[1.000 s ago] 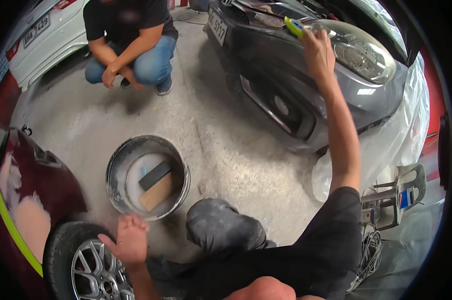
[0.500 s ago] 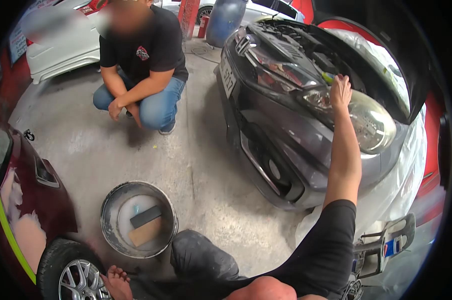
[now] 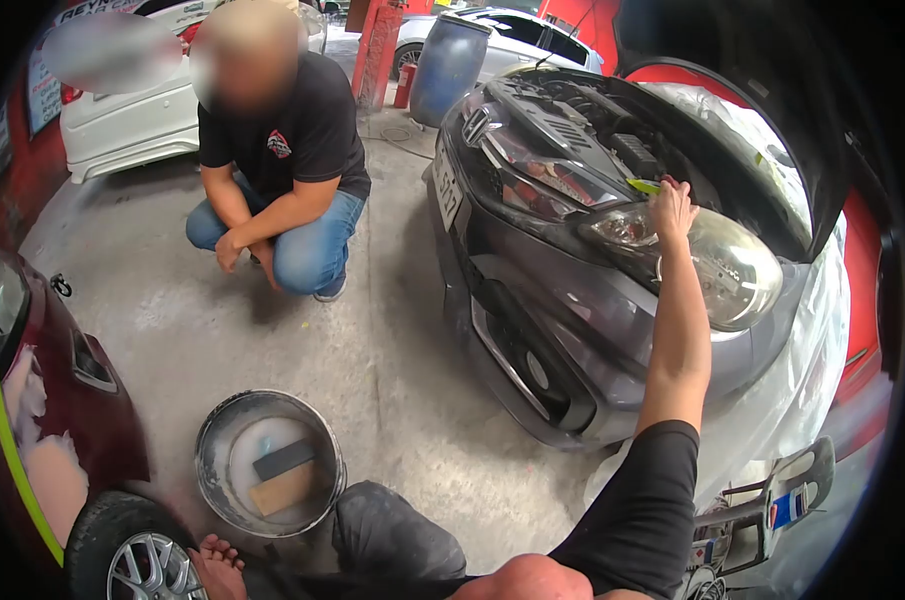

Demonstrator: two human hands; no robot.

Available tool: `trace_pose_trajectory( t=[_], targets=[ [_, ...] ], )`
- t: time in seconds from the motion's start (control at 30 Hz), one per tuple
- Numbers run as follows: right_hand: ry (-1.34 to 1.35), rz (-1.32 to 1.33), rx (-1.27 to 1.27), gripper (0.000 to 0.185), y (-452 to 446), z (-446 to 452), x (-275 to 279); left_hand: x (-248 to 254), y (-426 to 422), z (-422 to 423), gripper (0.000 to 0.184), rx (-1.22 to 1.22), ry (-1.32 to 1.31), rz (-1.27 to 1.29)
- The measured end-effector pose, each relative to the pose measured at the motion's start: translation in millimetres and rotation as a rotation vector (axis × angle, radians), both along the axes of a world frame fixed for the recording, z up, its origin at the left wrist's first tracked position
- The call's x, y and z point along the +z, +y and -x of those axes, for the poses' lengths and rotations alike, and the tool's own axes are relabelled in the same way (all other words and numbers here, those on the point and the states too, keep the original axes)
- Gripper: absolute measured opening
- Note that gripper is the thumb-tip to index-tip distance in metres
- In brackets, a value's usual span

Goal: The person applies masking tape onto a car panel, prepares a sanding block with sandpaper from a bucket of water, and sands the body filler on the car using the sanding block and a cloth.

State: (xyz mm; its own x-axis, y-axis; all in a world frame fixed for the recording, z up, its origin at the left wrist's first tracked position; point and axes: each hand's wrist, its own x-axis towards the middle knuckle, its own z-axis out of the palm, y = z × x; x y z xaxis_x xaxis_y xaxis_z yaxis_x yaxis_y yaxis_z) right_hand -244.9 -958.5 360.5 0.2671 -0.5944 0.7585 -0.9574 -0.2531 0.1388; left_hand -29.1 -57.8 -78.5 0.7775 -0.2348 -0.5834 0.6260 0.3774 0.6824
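Observation:
My right hand (image 3: pixel 675 210) is stretched out to the dark grey car (image 3: pixel 572 300), at the upper edge of its hazy headlight (image 3: pixel 724 265). Its fingers are closed on a short yellow-green strip that looks like masking tape (image 3: pixel 643 186), which sticks out to the left. My fingertips are partly hidden by the back of the hand. Low on the left, my left hand (image 3: pixel 220 566) rests palm up with fingers loosely apart, holding nothing. It is beside the silver-spoked wheel (image 3: pixel 152 570) of a maroon car (image 3: pixel 102 420).
A bucket (image 3: pixel 204 480) of cloudy water holds a dark block (image 3: pixel 283 459) and a tan block (image 3: pixel 281 488). A person (image 3: pixel 282 170) squats ahead. The grey car's hood is raised; plastic sheeting (image 3: pixel 812 330) covers its side. A chair (image 3: pixel 772 500) stands at right.
The view has tilted slightly, so the scene sits lower. My right hand stays by the headlight's top edge, and the yellow-green strip points more to the left. My left hand stays by the wheel.

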Motion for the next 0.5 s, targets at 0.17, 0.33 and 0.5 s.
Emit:
trace_pose_trajectory(
  t=[0.17,0.33,0.5],
  targets=[
    [-0.027,0.156,0.051,0.044,14,-1,-14,-66,58,-10,0.067,-0.33,-0.267,0.84],
    [-0.032,0.347,0.383,0.044,52,-47,-13,21,26,24,0.062,0.043,-0.231,0.009],
    [0.589,-0.381,0.939,0.02,321,-185,-50,5,13,5,0.061,-0.118,-0.221,-0.041]
  ],
)
